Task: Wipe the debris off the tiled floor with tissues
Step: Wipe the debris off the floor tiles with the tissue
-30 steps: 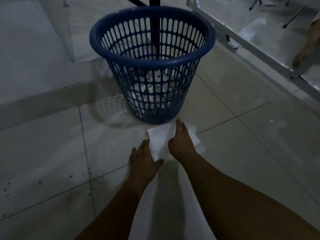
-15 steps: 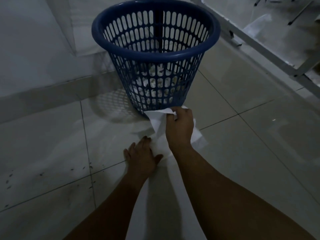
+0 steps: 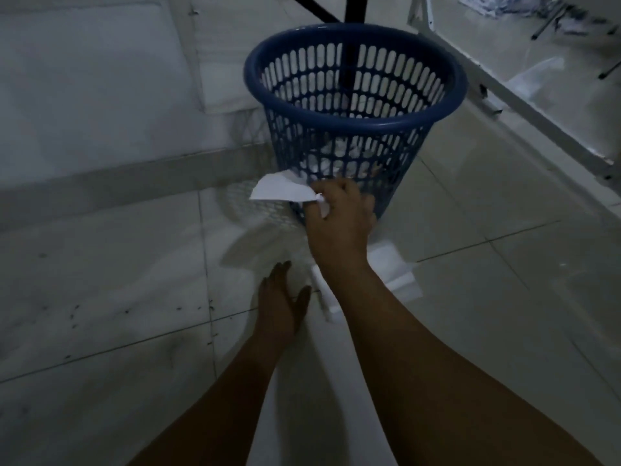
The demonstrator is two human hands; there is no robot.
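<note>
Right hand (image 3: pixel 339 220): pinches one tissue (image 3: pixel 282 190), raised clear beside blue basket (image 3: pixel 353 122), likely for wiping. Left hand (image 3: pixel 280 306): spread flat, apparently steadying tissue stack (image 3: pixel 391 267). Debris specks (image 3: pixel 134 311): floor tiles, left.

Dim, bluish light. Pale glossy tiled floor (image 3: pixel 504 297) with thin dark grout lines. Left of the blue slotted basket (image 3: pixel 356 119), a white wall with a grey skirting strip (image 3: pixel 117 186). Right of the basket, a slanted white metal frame (image 3: pixel 524 105). Behind the basket, a dark post (image 3: pixel 354 10).
</note>
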